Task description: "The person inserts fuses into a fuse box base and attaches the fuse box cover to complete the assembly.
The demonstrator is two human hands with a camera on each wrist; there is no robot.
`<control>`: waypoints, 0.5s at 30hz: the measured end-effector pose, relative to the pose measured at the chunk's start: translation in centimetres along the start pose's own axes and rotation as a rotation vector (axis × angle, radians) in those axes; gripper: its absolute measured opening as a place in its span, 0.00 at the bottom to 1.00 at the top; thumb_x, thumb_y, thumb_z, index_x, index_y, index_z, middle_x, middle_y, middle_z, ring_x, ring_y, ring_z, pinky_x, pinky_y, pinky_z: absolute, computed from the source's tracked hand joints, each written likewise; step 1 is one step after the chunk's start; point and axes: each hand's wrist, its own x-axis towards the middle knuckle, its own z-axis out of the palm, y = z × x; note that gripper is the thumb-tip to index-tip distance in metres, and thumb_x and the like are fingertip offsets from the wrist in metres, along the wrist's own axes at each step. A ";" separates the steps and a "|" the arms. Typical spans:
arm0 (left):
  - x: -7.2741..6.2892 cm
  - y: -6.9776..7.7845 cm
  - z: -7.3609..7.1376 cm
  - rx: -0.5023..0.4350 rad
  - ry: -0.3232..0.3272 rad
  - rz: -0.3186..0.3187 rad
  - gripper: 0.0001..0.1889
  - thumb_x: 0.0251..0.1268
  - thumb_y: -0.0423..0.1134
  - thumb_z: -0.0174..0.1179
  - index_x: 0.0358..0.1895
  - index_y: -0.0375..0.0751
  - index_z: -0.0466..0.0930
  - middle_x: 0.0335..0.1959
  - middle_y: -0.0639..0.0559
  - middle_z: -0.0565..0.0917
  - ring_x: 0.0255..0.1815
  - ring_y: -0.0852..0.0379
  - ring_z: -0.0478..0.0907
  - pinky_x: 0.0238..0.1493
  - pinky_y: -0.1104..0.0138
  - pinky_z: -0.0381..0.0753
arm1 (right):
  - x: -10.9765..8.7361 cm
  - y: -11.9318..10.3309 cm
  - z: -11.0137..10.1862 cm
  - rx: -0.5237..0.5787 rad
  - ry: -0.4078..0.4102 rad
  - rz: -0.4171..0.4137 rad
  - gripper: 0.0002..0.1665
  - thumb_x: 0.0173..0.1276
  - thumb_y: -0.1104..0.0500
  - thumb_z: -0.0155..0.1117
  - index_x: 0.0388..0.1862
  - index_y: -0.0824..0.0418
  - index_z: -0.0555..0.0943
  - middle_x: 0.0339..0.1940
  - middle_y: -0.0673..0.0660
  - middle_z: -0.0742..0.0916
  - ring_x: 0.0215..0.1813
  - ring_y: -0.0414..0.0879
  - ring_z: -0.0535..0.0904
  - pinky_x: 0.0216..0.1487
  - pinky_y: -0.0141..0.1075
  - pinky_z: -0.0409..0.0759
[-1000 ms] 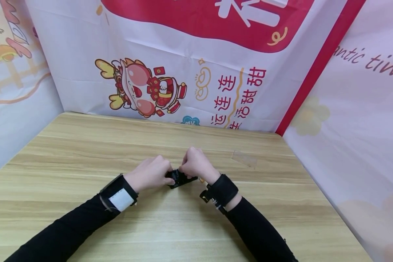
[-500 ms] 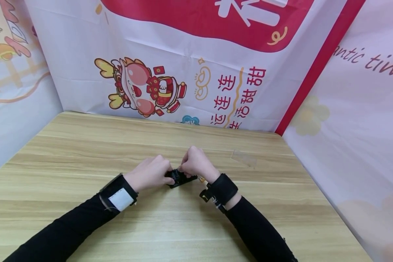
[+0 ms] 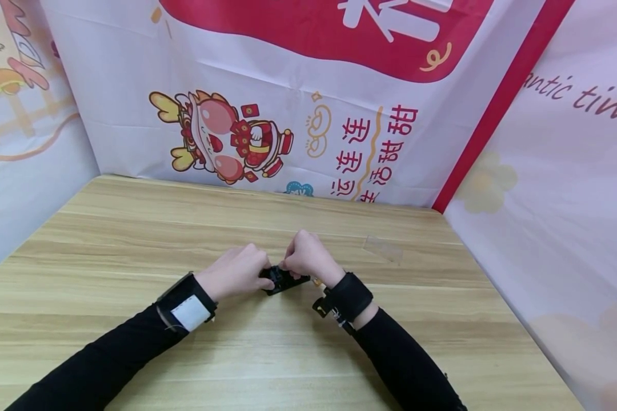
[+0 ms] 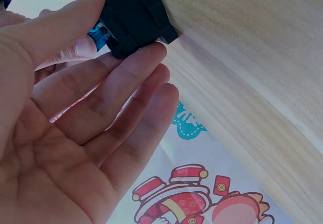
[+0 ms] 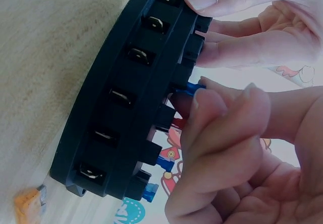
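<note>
A black blade fuse box (image 3: 283,281) lies on the table between both hands, with a row of metal blade terminals along its side in the right wrist view. My left hand (image 3: 239,271) grips its left end between thumb and fingers; in the left wrist view the other fingers reach under the box's end (image 4: 133,22). My right hand (image 3: 311,260) is over the box, fingers curled, pinching a blue blade fuse (image 5: 192,88) seated in a slot. Just below sits a red blade fuse (image 5: 177,123), partly behind the fingertips, and further down are two blue fuses (image 5: 165,162).
A small orange blade fuse (image 5: 30,204) lies on the wooden table (image 3: 226,354) beside the box, near my right wrist. A clear flat strip (image 3: 384,249) is at the back right. Printed cloth (image 3: 288,74) hangs behind the table's back edge.
</note>
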 end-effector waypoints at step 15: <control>0.0 0.0 0.1 0.017 0.004 -0.003 0.09 0.57 0.42 0.73 0.25 0.45 0.84 0.18 0.58 0.74 0.16 0.63 0.68 0.19 0.68 0.66 | -0.1 0.0 -0.1 0.012 -0.025 0.013 0.14 0.59 0.63 0.74 0.16 0.63 0.85 0.10 0.54 0.81 0.21 0.53 0.83 0.28 0.31 0.73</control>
